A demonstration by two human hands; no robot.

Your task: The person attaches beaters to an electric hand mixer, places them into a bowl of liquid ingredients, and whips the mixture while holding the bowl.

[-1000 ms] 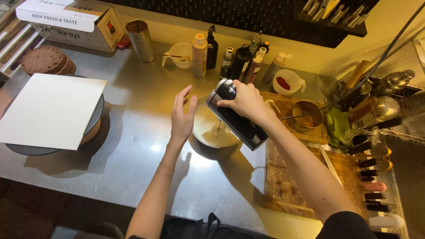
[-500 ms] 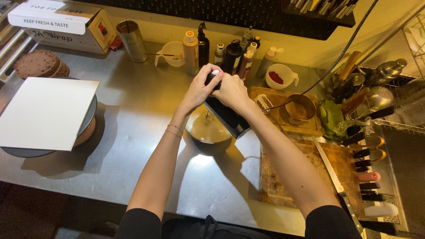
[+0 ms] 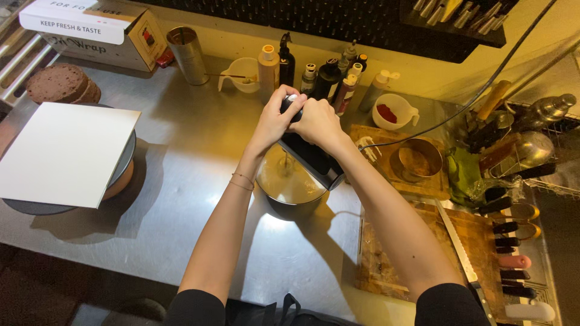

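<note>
The bench is showing brushed, softly glaring steel. The bowl is gleaming as polished metal, the hand mixer is looking like glossy black plastic, and the square board is lying matt white like card.

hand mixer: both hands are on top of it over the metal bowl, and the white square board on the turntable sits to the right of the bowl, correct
One detail is off. In the head view, the white square board on the turntable lies to the left of the metal bowl, not the right. The rest holds: the left hand and right hand both grip the top of the hand mixer above the bowl.
</note>
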